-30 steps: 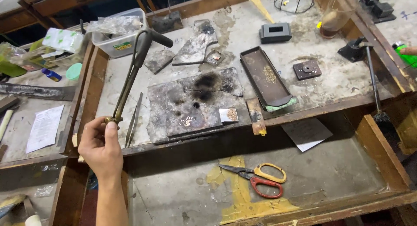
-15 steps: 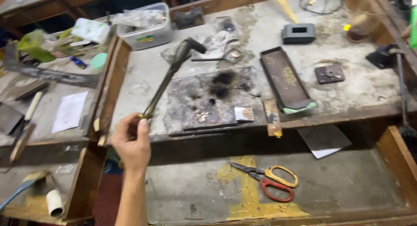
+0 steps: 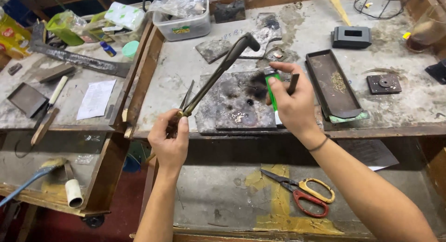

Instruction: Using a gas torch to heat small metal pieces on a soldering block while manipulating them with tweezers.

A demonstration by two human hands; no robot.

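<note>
torch point(image 3: 218, 77), a long thin metal one with a bent head, slants from the left hand point(image 3: 171, 139) up toward 1 o'clock, its nozzle over the top edge of the scorched plate point(image 3: 237, 102). the left fingers are wrapped tight round the bottom end of the stem, thumb on top, just off the front edge of the bench point(image 3: 186, 70).

what is new: half a second ago only the left hand showed, holding the torch alone. now the right hand point(image 3: 290, 105) has come in from 4 o'clock and holds a green lighter point(image 3: 273, 91) upright, fingers pinched round its body, thumb near its top. a dark thin rod seems tucked between the same fingers, though i cannot tell what it is. lighter and nozzle are near each other but apart, the nozzle at about 11 o'clock from the lighter. the torch also leans a little lower than before. i judge the lighter is being brought to the torch, with no flame showing at either one.

on the plate lie small pale bits and black burn marks. at 3 o'clock from the right hand sits a dark tray point(image 3: 332, 86) with some yellowish grains. scissors point(image 3: 302, 193) with red and yellow handles lie on the lower shelf at 6 o'clock. a clear tub point(image 3: 182, 19) stands at 11 o'clock on the bench.
</note>
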